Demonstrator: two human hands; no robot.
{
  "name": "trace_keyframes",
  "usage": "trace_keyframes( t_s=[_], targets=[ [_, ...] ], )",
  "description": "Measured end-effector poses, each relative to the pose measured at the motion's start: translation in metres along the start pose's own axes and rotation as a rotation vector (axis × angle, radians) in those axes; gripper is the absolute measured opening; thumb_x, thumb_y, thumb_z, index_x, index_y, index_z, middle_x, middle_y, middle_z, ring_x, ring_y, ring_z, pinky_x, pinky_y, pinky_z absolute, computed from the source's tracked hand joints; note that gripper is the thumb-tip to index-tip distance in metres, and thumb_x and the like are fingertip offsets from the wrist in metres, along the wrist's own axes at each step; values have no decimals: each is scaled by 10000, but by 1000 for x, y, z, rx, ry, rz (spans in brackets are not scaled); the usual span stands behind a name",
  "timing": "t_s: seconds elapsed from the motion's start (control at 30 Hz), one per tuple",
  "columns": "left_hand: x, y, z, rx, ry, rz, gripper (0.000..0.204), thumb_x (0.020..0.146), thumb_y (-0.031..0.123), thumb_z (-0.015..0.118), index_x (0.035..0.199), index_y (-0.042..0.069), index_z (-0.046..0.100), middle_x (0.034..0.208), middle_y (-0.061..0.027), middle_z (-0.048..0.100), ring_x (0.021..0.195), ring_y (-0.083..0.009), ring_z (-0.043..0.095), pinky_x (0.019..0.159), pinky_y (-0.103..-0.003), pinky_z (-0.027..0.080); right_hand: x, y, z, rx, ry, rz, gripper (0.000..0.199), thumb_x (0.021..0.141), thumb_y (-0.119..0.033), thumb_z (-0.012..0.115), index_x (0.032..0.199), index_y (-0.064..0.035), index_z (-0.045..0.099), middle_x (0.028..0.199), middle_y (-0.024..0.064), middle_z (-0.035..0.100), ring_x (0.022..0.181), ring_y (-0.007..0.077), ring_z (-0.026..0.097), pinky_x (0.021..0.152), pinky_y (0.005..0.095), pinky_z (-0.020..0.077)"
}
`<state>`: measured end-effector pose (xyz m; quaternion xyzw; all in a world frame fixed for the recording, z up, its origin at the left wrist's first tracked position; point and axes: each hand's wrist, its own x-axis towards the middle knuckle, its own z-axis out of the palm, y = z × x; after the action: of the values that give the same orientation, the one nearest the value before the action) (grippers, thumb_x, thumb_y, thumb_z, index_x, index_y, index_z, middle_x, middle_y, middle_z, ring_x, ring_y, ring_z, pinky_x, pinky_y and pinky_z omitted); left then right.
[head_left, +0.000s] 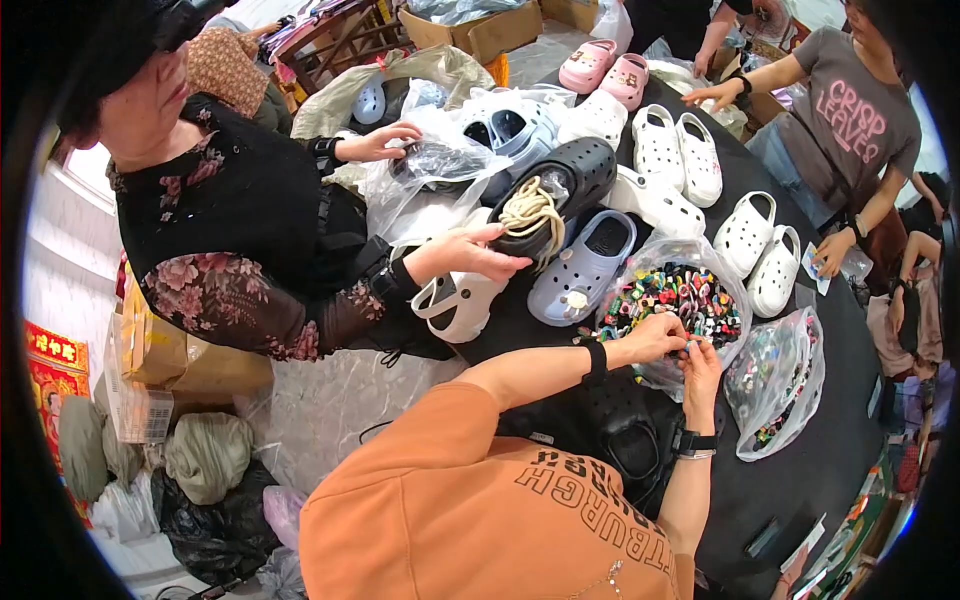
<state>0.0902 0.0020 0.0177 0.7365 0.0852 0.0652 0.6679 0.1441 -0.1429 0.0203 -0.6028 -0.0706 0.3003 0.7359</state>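
Observation:
My left hand (655, 335), with a black band on its wrist, and my right hand (700, 372), with a dark watch on its wrist, meet at the near rim of an open clear bag of small colourful shoe charms (680, 295). The fingers of both hands pinch together on a small charm right at the bag's edge; the piece itself is mostly hidden by my fingers. A black clog (625, 430) lies just under my forearms on the black table (800, 480). A lilac clog (585, 265) lies just left of the bag.
A second clear bag of charms (785, 385) lies to the right. A person in a black floral top rests a hand (470, 252) on a black clog with beige cord (550, 195). White clogs (760, 245) and pink clogs (605, 68) cover the table. A person in a grey shirt (850, 120) stands at the right.

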Motion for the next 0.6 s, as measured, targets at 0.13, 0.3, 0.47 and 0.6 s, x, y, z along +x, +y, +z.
trace_keyframes(
  t_s=[0.13, 0.3, 0.47, 0.6],
  targets=[
    [-3, 2, -1, -41, -15, -43, 150, 747, 144, 595, 759, -4, 576, 648, -52, 574, 586, -106, 512, 526, -260, 396, -3, 1, 2, 49, 26, 23, 139, 854, -113, 539, 979, -53, 539, 830, 3, 582, 698, 70, 546, 597, 201, 440],
    [-6, -6, -3, -20, -16, -81, 137, 750, 136, 587, 760, 0, 579, 637, -38, 569, 578, -94, 505, 525, -250, 393, -5, 2, 5, 44, 13, 47, 135, 848, -99, 542, 968, -37, 536, 839, 15, 579, 722, 89, 554, 619, 217, 452],
    [-7, -10, -7, -56, -40, -146, 132, 758, 141, 579, 767, 9, 583, 658, -30, 576, 576, -99, 508, 524, -244, 397, -2, 4, 5, 73, 68, 48, 126, 849, -108, 543, 957, -49, 517, 838, 9, 561, 716, 95, 550, 612, 218, 451],
    [-8, -21, -11, -70, -23, -157, 131, 759, 137, 582, 816, 20, 573, 667, -17, 560, 518, -82, 477, 453, -242, 376, 2, 3, 3, 57, 102, 56, 116, 853, -117, 538, 950, -72, 495, 827, -3, 535, 700, 94, 544, 592, 213, 442]
  ],
)
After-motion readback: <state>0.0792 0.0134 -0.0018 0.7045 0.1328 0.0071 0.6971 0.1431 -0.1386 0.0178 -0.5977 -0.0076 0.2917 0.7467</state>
